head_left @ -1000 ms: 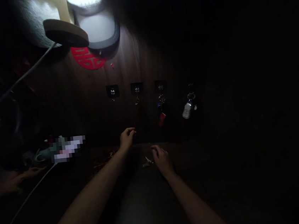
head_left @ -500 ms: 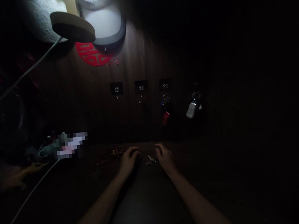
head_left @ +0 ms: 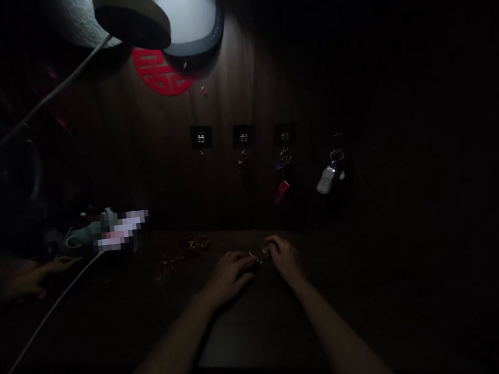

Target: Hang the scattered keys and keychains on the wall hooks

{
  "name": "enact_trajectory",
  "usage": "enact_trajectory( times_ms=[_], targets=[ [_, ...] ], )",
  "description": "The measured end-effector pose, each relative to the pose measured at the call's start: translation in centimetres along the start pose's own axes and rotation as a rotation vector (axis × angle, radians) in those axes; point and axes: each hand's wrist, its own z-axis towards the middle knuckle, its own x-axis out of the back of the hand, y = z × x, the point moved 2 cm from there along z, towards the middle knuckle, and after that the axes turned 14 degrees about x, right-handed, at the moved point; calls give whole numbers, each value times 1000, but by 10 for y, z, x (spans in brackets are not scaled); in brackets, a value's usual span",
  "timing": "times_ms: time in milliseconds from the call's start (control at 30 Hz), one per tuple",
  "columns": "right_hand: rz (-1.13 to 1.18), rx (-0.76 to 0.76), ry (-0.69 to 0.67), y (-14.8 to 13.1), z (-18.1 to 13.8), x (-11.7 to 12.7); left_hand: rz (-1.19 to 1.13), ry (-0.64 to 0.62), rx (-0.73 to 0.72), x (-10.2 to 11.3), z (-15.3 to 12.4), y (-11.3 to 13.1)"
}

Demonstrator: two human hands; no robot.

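Note:
The scene is very dark. My left hand [head_left: 229, 275] and my right hand [head_left: 285, 259] meet over a small pale bunch of keys [head_left: 258, 257] lying on a dark table top [head_left: 248, 342]. Both hands have their fingers curled in around the keys. Which hand actually grips them I cannot make out. On the dark wood wall behind, a row of small square hooks [head_left: 201, 137] runs left to right. One hook carries a red-tagged bunch of keys [head_left: 283, 186]. Another carries a white key fob [head_left: 326, 180].
A lamp base [head_left: 131, 18] with a white cable [head_left: 40, 105] stands top left, beside a red paper cutout [head_left: 161, 72] and a dark-rimmed mirror [head_left: 190, 14]. Small red and gold bits [head_left: 193, 244] lie left of my hands. Another person's hand [head_left: 40, 274] rests at far left.
My left hand came down from near the wall hooks to the table. Both hands have closed in together on the keys. The view has tilted downward.

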Motion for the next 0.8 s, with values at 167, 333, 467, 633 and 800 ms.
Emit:
enact_trajectory(
  times_ms=[167,333,467,633,800],
  targets=[
    [41,-54,43,6,2,5,193,-50,-3,-1,-3,4],
    [60,-56,2,5,1,2,194,-7,52,-1,-1,2],
    [73,-7,-53,-1,0,0,220,39,117,-1,2,-3],
    [91,125,-184,-16,-3,-5,250,86,172,0,4,-6],
    [136,201,-318,-30,-9,-10,173,125,199,0,7,-10]
  ],
)
